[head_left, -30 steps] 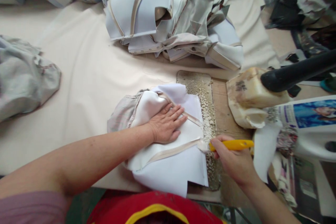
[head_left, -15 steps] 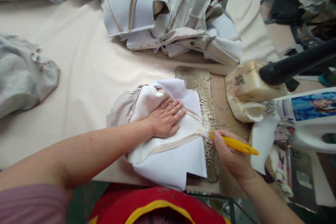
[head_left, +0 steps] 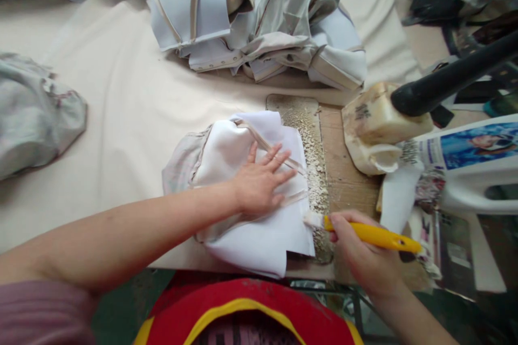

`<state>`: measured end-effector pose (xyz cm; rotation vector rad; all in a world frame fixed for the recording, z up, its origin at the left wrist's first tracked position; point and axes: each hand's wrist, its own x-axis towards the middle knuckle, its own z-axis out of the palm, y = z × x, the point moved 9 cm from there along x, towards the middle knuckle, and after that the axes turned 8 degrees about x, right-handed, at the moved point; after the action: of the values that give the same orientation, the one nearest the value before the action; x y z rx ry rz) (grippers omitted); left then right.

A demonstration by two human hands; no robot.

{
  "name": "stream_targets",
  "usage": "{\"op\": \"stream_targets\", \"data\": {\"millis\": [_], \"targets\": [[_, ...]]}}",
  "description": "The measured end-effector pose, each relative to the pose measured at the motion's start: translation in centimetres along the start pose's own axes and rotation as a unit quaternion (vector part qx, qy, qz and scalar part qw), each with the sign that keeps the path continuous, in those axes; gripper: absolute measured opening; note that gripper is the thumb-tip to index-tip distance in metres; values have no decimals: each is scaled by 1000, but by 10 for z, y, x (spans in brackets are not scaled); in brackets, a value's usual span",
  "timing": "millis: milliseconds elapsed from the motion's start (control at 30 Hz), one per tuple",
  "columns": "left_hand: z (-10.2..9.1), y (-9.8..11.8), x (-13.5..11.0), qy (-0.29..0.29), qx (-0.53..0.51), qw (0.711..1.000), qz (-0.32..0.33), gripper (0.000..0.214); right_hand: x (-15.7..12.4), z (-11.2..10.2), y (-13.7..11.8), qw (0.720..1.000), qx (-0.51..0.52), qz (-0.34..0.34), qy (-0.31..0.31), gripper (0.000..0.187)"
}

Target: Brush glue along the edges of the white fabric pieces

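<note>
A white sewn piece, with tan strips and a grey lining at its left end, lies in front of me. My left hand rests flat on it with the fingers spread. In my right hand is a brush with a yellow handle and pale bristles. The bristle tip meets the right edge of the white piece. Beneath that edge is a flat board crusted with dried, lumpy residue.
Several similar white and grey pieces are heaped at the back. A grey cloth bundle lies left. On the right stand a stained, cut-open jug, a black tube and a white bottle, with cardboard beside the board.
The brush has moved down along the white piece's right edge, from the lower tan strip to below it. My left hand has shifted slightly right, its fingers spread wider.
</note>
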<state>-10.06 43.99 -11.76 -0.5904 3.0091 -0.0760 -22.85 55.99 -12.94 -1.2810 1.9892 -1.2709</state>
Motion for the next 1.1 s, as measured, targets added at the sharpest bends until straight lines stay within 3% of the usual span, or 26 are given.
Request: {"op": "stream_targets", "data": {"millis": [100,167,333,433,600,767,933,1033,1100], "targets": [[-5,41,-11,-56,-43,994,82,37,17,-3,1,998,23,-17,52,28],[0,53,-17,-87,-52,991,90,32,18,3,5,999,14,-23,46,28],[10,57,-18,-81,-40,993,76,34,-31,18,8,999,-25,-20,-36,33],[12,58,-19,-84,-36,993,70,36,-56,14,7,999,-30,8,-44,35],[10,61,-21,-75,-33,994,69,37,-53,4,2,999,-16,-29,-6,31],[14,61,-22,-71,-29,995,67,39,-62,12,6,995,-31,-69,-57,33],[9,62,-21,-69,-16,995,73,37,-74,-1,-7,992,-29,-123,-3,27],[-3,59,-36,-44,24,998,36,42,-71,3,-20,981,-16,-191,-29,26],[-13,58,-60,6,52,999,11,49,-69,1,-23,977,-25,-207,-43,28]]}}
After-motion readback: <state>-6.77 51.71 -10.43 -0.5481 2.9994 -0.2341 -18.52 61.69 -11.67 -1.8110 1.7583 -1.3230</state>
